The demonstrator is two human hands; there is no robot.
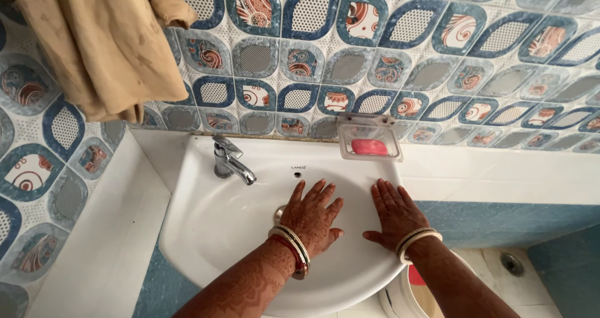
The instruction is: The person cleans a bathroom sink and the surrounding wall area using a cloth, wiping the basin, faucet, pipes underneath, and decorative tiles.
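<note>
Over white washbasin (206, 230), left hand (312, 217) and right hand (395, 213) flat, grip open, patterned tile wall (437, 49).

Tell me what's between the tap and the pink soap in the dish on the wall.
In the head view, only the bare white back ledge of the sink lies between the tap and the pink soap, with a small overflow hole just below that line.

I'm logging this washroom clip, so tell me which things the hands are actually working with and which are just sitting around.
In use:
left hand, flat inside the basin
right hand, flat on the rim
white washbasin

Just there:
chrome tap
pink soap in a clear wall dish
tan cloth hanging on the wall
bucket below the basin
</note>
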